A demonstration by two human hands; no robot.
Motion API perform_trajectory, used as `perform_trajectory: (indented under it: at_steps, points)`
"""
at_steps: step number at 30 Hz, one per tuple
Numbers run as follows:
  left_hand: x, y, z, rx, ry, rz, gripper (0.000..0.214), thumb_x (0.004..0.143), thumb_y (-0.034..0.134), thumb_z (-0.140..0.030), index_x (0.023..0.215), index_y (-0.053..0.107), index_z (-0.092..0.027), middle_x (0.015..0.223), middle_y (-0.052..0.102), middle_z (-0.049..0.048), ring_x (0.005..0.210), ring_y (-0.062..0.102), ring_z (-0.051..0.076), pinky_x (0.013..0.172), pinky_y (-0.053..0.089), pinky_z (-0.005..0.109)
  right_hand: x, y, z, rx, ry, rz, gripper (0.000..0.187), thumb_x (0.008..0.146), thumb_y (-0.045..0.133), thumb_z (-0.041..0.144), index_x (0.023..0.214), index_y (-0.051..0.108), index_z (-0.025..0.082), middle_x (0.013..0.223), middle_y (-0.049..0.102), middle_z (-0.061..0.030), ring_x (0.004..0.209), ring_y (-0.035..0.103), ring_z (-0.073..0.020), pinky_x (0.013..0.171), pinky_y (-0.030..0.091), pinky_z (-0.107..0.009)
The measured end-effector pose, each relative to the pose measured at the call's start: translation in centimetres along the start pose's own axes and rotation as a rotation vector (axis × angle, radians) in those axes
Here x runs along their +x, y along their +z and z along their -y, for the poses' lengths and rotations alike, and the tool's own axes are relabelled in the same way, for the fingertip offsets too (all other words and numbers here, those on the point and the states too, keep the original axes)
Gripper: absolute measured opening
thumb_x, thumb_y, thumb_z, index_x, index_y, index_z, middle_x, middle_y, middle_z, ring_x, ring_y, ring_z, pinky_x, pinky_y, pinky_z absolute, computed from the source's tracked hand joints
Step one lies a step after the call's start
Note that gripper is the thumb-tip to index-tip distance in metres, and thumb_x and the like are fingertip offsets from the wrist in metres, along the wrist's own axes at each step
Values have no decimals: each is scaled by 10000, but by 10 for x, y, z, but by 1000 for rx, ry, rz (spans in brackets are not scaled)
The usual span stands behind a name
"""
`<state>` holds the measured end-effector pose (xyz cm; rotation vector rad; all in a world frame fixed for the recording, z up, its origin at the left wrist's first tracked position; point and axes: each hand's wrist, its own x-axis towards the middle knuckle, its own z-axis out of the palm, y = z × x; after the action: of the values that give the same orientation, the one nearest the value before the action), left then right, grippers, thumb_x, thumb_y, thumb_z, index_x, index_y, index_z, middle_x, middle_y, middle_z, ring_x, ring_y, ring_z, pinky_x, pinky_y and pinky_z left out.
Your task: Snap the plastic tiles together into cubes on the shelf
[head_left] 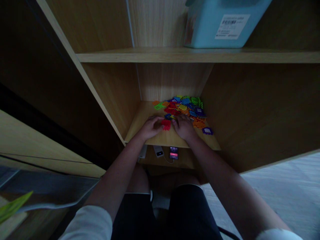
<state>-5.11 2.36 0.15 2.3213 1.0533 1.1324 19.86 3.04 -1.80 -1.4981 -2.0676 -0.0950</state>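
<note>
Both my hands reach into a low wooden shelf compartment (140, 128). My left hand (150, 126) and my right hand (183, 126) meet at a red toothed plastic piece (166, 124) and pinch it from either side. Behind them lies a pile of colourful interlocking plastic pieces (183, 108) in green, blue, orange, red and purple. One purple piece (207, 131) lies apart at the right, near the shelf's front edge.
A light blue plastic box (220, 23) with a white label stands on the shelf above (160, 56). Below the compartment lie a lit phone (173, 153) and a white charger block (159, 151). My knees are under my arms. Grey floor shows at right.
</note>
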Motion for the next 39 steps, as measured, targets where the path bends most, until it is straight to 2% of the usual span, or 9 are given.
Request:
perform_trajectory:
  at_steps: [6, 10, 17, 20, 27, 39]
  points:
    - [0, -2, -3, -22, 45, 1, 353, 908, 787, -360, 1239, 728, -255, 1242, 757, 87, 1200, 689, 294, 1094, 507, 490, 0, 1, 2, -61, 49, 50, 604, 1084, 374, 537, 1481, 612, 149, 1617, 523, -156, 1524, 384, -389, 1252, 281, -590]
    - [0, -2, -3, -29, 54, 6, 346, 912, 789, -355, 1238, 731, -255, 1249, 757, 84, 1199, 688, 284, 1089, 509, 477, -1, 2, 1, -53, 74, 49, 586, 1073, 401, 551, 1406, 652, 140, 1620, 511, -178, 1540, 364, -399, 1256, 270, -596]
    - [0, -1, -3, -36, 74, 3, 302, 933, 766, -323, 1226, 736, -257, 1213, 769, 81, 1166, 700, 279, 1067, 516, 483, -1, 3, 0, -45, 84, 34, 509, 1058, 450, 542, 1272, 682, 143, 1518, 593, -210, 1490, 418, -399, 1238, 292, -588]
    - [0, -1, -5, -35, 82, 4, 283, 931, 770, -324, 1206, 747, -258, 1188, 774, 79, 1147, 706, 277, 1056, 521, 480, 0, 4, 0, -57, 80, 43, 543, 1062, 437, 547, 1315, 673, 128, 1478, 621, -216, 1475, 435, -395, 1241, 291, -581]
    - [1, -1, -1, -62, 140, 16, 212, 956, 737, -295, 1159, 779, -254, 1174, 776, 89, 1137, 708, 263, 1052, 530, 475, -1, 3, 2, -94, 61, 61, 631, 1069, 398, 552, 1470, 618, 118, 1578, 560, -172, 1491, 412, -406, 1242, 290, -582]
    - [0, 1, 4, -27, 142, 6, 203, 962, 725, -297, 1148, 803, -276, 1266, 755, 95, 1246, 673, 267, 1123, 503, 505, -1, -3, 3, -63, 14, 32, 614, 1072, 393, 521, 1468, 613, 106, 1523, 593, -198, 1447, 462, -368, 1227, 323, -534]
